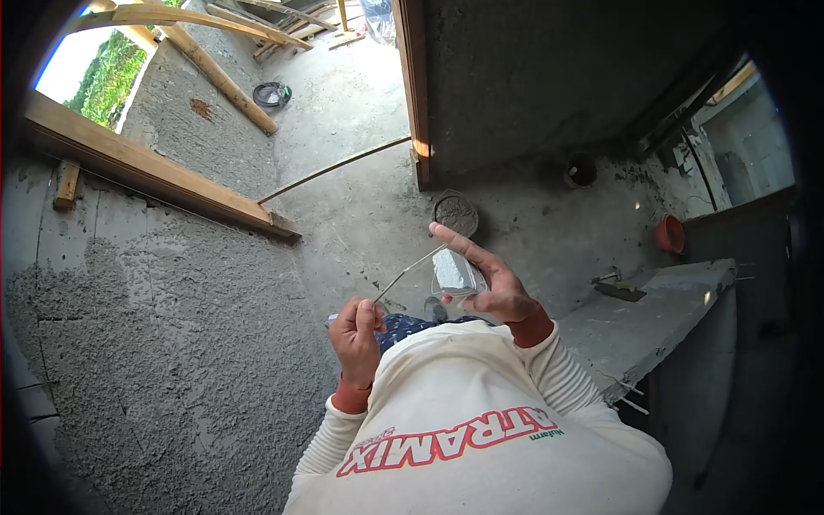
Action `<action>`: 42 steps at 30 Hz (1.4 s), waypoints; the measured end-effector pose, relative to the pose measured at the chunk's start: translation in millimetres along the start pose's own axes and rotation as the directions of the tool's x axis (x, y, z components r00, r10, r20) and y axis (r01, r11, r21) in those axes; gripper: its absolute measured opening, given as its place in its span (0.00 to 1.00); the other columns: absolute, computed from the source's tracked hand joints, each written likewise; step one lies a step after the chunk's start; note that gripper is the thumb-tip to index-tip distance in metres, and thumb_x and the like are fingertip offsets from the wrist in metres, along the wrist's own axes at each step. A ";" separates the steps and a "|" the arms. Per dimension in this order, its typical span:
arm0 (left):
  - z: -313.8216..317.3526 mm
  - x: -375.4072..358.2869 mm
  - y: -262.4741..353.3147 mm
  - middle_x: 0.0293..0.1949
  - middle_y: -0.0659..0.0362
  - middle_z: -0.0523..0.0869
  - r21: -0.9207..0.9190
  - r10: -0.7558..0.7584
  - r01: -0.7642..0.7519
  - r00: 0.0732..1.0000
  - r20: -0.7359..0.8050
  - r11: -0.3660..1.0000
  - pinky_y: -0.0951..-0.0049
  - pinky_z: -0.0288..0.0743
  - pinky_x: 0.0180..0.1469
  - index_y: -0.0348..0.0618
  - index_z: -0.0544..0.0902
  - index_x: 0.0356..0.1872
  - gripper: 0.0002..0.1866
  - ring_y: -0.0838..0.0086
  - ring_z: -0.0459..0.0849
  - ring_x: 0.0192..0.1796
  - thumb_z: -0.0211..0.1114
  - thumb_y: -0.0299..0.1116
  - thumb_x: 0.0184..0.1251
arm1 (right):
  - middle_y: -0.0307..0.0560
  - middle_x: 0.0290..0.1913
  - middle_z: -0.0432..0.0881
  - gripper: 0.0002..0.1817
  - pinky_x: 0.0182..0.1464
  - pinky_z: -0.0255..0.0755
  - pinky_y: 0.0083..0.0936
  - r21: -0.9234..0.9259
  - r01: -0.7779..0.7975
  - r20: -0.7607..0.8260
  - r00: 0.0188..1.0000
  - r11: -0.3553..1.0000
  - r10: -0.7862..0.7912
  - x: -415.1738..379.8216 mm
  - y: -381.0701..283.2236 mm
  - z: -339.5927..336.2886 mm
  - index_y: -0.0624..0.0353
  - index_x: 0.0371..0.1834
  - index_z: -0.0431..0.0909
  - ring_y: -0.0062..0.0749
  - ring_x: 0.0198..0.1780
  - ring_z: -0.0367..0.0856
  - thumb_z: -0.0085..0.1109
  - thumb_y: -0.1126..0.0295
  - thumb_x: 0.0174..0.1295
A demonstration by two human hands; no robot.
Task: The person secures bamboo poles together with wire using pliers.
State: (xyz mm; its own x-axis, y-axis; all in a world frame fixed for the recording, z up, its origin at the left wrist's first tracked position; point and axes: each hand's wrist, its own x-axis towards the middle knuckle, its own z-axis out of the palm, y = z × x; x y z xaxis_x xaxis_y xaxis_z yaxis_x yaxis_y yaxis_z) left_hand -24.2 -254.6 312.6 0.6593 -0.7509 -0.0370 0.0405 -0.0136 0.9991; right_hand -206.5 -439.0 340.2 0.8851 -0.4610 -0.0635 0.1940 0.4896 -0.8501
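My right hand (pixel 498 287) holds a small pale grey block (pixel 455 273) with a rough white face. Its index finger stretches out past the block. Thin cord is looped loosely around the block and that hand. From near the right index finger, the beige cord (pixel 403 274) runs taut down to my left hand (pixel 354 333), where thumb and fingers pinch it. Both hands are in front of my body, above the floor. The palm side of the right hand is partly hidden by the block.
A round bucket of grey mix (pixel 455 213) stands on the floor ahead. To the right, a trowel (pixel 620 292) lies on a concrete slab (pixel 665 313), with an orange bucket (pixel 670 234) beyond. A rough plastered wall (pixel 172 369) is at left. A wooden strip (pixel 335 168) crosses the doorway.
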 end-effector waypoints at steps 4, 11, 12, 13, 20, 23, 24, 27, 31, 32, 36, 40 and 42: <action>-1.3 1.6 3.8 0.26 0.64 0.77 -0.029 0.011 -0.011 1.000 0.008 1.000 0.79 0.71 0.30 0.38 0.80 0.31 0.19 0.82 0.75 0.27 0.57 0.38 0.85 | 0.50 0.78 0.69 0.63 0.66 0.76 0.31 -0.036 -0.053 0.088 0.995 0.998 0.056 -0.2 7.8 6.2 0.58 0.87 0.51 0.31 0.67 0.77 0.67 0.73 0.37; 0.2 -0.1 1.6 0.26 0.63 0.77 -0.044 -0.058 0.061 0.996 0.063 0.997 0.79 0.69 0.31 0.38 0.80 0.32 0.19 0.81 0.74 0.27 0.58 0.39 0.85 | 0.50 0.83 0.62 0.60 0.78 0.57 0.28 -0.287 0.037 0.278 0.959 0.957 0.047 9.5 19.0 28.2 0.60 0.86 0.53 0.32 0.76 0.67 0.62 0.74 0.39; 0.0 -1.4 2.6 0.26 0.63 0.77 -0.059 -0.084 0.088 0.994 0.074 0.994 0.79 0.69 0.31 0.38 0.80 0.32 0.19 0.81 0.74 0.27 0.58 0.39 0.85 | 0.51 0.83 0.62 0.60 0.80 0.55 0.29 -0.252 -0.037 0.255 0.961 0.967 0.103 8.4 15.8 29.2 0.60 0.86 0.53 0.34 0.77 0.66 0.62 0.73 0.39; 0.3 -1.7 3.6 0.25 0.64 0.77 -0.097 -0.134 0.143 0.987 0.091 0.985 0.79 0.69 0.31 0.39 0.80 0.31 0.19 0.81 0.73 0.27 0.58 0.40 0.85 | 0.52 0.83 0.62 0.59 0.81 0.54 0.29 -0.216 -0.109 0.234 0.959 0.970 0.160 6.6 12.0 29.1 0.61 0.86 0.54 0.36 0.79 0.64 0.62 0.72 0.40; -1.2 -1.3 11.1 0.20 0.68 0.68 -0.618 -0.530 0.622 0.768 0.360 0.482 0.75 0.66 0.31 0.48 0.73 0.24 0.21 0.80 0.69 0.24 0.54 0.42 0.85 | 0.53 0.83 0.62 0.57 0.82 0.53 0.30 -0.368 0.035 0.182 0.983 0.929 0.035 10.6 26.4 27.8 0.62 0.85 0.55 0.38 0.80 0.63 0.63 0.72 0.42; -16.2 -2.3 -3.9 0.20 0.68 0.67 -0.688 -0.472 0.634 0.756 0.454 0.353 0.73 0.66 0.31 0.49 0.71 0.24 0.22 0.79 0.67 0.23 0.53 0.43 0.84 | 0.53 0.84 0.59 0.60 0.77 0.60 0.27 -0.486 0.099 0.085 0.994 0.868 -0.065 13.7 24.7 16.4 0.65 0.86 0.51 0.30 0.75 0.68 0.64 0.73 0.41; -21.1 -2.9 -6.8 0.20 0.67 0.67 -0.703 -0.442 0.625 0.765 0.467 0.340 0.73 0.66 0.31 0.49 0.71 0.24 0.22 0.79 0.67 0.23 0.53 0.43 0.85 | 0.53 0.84 0.59 0.60 0.76 0.62 0.27 -0.444 0.098 0.087 0.994 0.890 -0.066 13.5 20.6 8.1 0.65 0.86 0.50 0.30 0.74 0.69 0.64 0.72 0.41; -30.9 -3.0 -9.0 0.21 0.68 0.69 -0.521 -0.470 0.505 0.857 0.210 0.688 0.74 0.67 0.32 0.48 0.73 0.25 0.21 0.80 0.69 0.24 0.54 0.41 0.85 | 0.53 0.83 0.60 0.61 0.70 0.70 0.29 -0.295 0.067 0.069 0.996 0.953 -0.049 13.2 11.4 -7.4 0.63 0.87 0.48 0.30 0.70 0.72 0.66 0.70 0.42; -46.1 14.8 -46.7 0.25 0.68 0.75 -0.149 -0.404 0.407 0.913 0.051 0.901 0.77 0.71 0.32 0.43 0.79 0.29 0.18 0.81 0.74 0.26 0.58 0.40 0.83 | 0.54 0.75 0.68 0.61 0.58 0.82 0.30 -0.099 -0.032 -0.035 0.999 0.995 0.029 11.2 10.5 -1.1 0.56 0.87 0.48 0.31 0.60 0.78 0.70 0.68 0.45; -48.7 20.3 -57.0 0.25 0.67 0.77 -0.062 -0.395 0.397 0.918 0.043 0.916 0.77 0.71 0.32 0.42 0.80 0.30 0.18 0.81 0.76 0.27 0.58 0.41 0.83 | 0.52 0.72 0.70 0.59 0.58 0.82 0.30 -0.110 -0.047 -0.068 0.997 0.993 0.039 11.4 14.4 -1.5 0.55 0.86 0.50 0.31 0.58 0.79 0.70 0.68 0.45; -55.6 55.5 -95.6 0.29 0.64 0.84 0.412 -0.353 0.308 0.935 0.038 0.858 0.78 0.74 0.34 0.38 0.84 0.40 0.18 0.81 0.81 0.32 0.61 0.45 0.82 | 0.46 0.61 0.74 0.51 0.58 0.80 0.30 -0.132 -0.053 -0.096 0.995 0.990 0.040 13.7 30.4 -8.9 0.57 0.80 0.60 0.31 0.56 0.79 0.71 0.68 0.47; -46.7 71.9 -114.0 0.35 0.61 0.88 0.865 0.043 -0.084 0.996 0.072 0.494 0.79 0.77 0.38 0.37 0.83 0.61 0.26 0.79 0.85 0.37 0.62 0.53 0.80 | 0.48 0.58 0.77 0.43 0.64 0.74 0.34 -0.424 0.021 -0.101 0.992 0.905 -0.070 16.4 31.5 -2.5 0.58 0.73 0.66 0.35 0.59 0.78 0.72 0.67 0.49; -28.1 72.7 -78.0 0.39 0.57 0.87 0.541 -0.096 0.012 0.987 0.127 0.841 0.74 0.79 0.39 0.36 0.78 0.67 0.31 0.75 0.87 0.38 0.61 0.56 0.80 | 0.50 0.57 0.78 0.41 0.65 0.73 0.35 -0.608 0.033 -0.084 0.991 0.793 -0.106 18.3 21.1 7.8 0.59 0.70 0.68 0.36 0.59 0.79 0.73 0.67 0.50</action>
State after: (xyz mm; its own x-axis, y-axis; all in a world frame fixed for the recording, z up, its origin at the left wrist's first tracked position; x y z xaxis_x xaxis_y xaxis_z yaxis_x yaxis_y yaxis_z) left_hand 41.7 -289.6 231.3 0.5516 -0.8240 -0.1296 -0.3638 -0.3774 0.8516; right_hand -182.9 -431.3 325.2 0.8211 -0.5706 -0.0166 -0.0737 -0.0770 -0.9943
